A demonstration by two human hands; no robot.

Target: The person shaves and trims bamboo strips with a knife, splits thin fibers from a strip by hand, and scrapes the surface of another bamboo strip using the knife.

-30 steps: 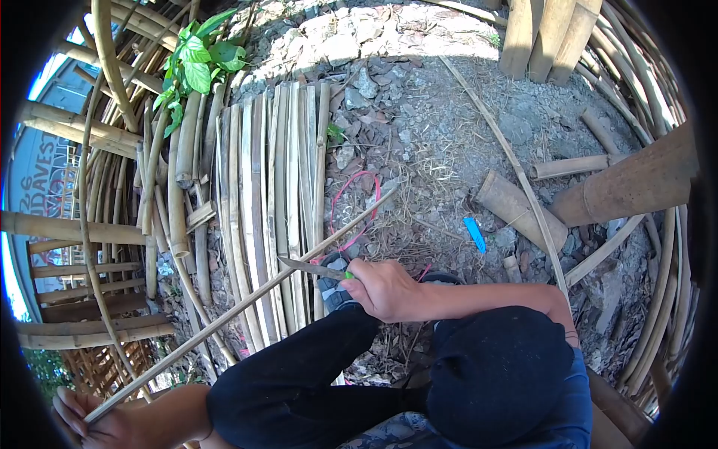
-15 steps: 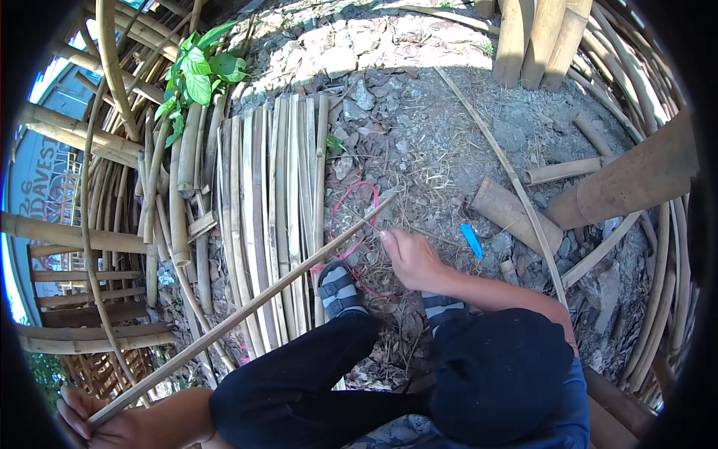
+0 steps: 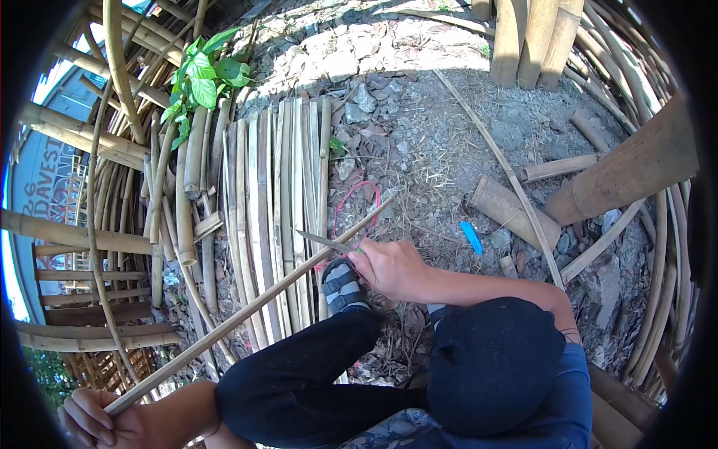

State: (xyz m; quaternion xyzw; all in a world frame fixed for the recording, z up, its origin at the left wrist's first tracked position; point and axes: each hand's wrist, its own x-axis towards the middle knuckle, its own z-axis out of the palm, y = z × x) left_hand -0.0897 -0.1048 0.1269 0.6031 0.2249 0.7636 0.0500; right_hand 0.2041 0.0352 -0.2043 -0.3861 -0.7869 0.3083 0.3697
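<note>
My left hand [image 3: 96, 419], at the lower left, is closed around the near end of a long, thin bamboo strip [image 3: 254, 304]. The strip slants up across the view to the middle. Past its halfway point, my right hand [image 3: 395, 269] is closed on a knife [image 3: 323, 240], whose handle is mostly hidden by the fingers. The blade points left and crosses the strip; whether it cuts into it I cannot tell. Just below the blade is a sandalled foot [image 3: 345, 289].
Split bamboo slats [image 3: 262, 179] lie side by side on the ground. A pink cord [image 3: 340, 206], a blue object [image 3: 471, 238] and a cut bamboo piece [image 3: 516, 212] rest on the dirt. A thick bamboo post [image 3: 628, 168] stands at right, and a bamboo rack [image 3: 90, 232] fills the left.
My right hand has moved left and slightly down along the strip with the knife, from near the strip's far end. The left hand keeps its hold and has barely shifted.
</note>
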